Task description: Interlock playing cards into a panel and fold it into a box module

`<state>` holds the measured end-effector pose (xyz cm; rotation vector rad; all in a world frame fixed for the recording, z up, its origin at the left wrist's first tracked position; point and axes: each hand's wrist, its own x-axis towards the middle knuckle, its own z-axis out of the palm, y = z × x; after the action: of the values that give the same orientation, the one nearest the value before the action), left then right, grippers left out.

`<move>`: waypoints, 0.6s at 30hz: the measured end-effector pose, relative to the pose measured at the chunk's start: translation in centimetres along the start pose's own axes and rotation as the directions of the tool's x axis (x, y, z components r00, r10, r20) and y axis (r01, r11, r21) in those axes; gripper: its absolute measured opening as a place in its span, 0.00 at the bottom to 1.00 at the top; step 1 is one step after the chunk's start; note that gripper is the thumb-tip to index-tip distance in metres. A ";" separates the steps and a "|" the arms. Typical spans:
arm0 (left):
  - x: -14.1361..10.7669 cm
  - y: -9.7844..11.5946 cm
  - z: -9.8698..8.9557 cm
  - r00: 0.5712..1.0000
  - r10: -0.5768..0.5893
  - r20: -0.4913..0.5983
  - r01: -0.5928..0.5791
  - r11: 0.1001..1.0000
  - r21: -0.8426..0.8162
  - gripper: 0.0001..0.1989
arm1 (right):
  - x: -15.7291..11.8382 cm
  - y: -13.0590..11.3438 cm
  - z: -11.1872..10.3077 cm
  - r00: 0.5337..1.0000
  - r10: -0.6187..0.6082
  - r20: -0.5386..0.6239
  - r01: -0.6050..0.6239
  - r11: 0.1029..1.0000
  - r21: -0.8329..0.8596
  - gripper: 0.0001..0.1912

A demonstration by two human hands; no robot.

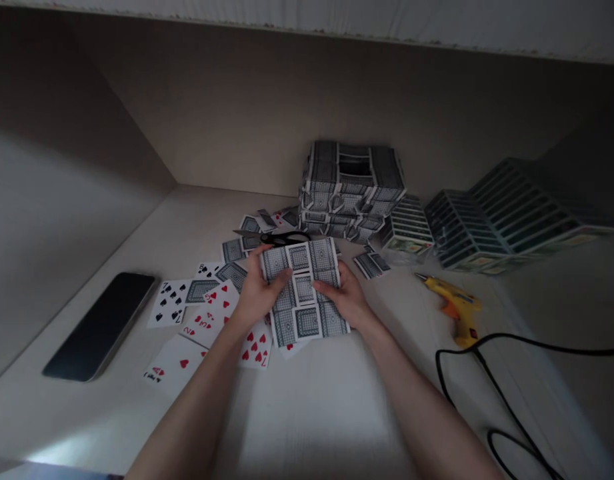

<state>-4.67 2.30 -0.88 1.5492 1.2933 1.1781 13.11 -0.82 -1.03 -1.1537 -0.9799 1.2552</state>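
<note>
A flat panel of joined playing cards (305,321), patterned backs facing up, is held between both hands. My left hand (261,288) grips its left side with the thumb on top. On the right side, my right hand (345,295) pinches it, thumb lying over the cards; the fingers beneath are hidden. Black scissors (287,238) lie just behind the panel's far edge. Loose cards, some face up like the seven of spades (167,303), spread out to the left and under my left forearm.
Behind stands a box-like structure of cards (354,190). Stacked card packs (471,230) are at the right, with a yellow glue gun (457,310) and its black cable (507,340) in front. A phone (101,327) lies left. A ledge (307,20) crosses overhead.
</note>
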 end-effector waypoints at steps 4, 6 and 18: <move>-0.2 0.2 0.2 1.000 0.030 -0.005 -0.030 0.998 0.054 0.35 | 0.1 0.0 -0.1 1.000 -0.001 0.014 0.001 1.000 0.018 0.21; -0.2 0.3 0.3 0.999 0.045 -0.016 -0.045 0.999 -0.001 0.39 | 0.2 -0.2 -0.3 0.999 0.044 0.032 -0.045 0.998 0.033 0.23; 0.6 0.8 0.3 0.930 -0.347 -0.119 0.251 0.840 -0.481 0.29 | -0.1 -0.4 -0.3 0.968 0.163 0.190 -0.197 0.964 0.177 0.29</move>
<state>-4.15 2.73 -0.12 0.8631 1.2175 1.3387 13.47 -0.92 -0.67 -1.0091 -0.8698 1.5842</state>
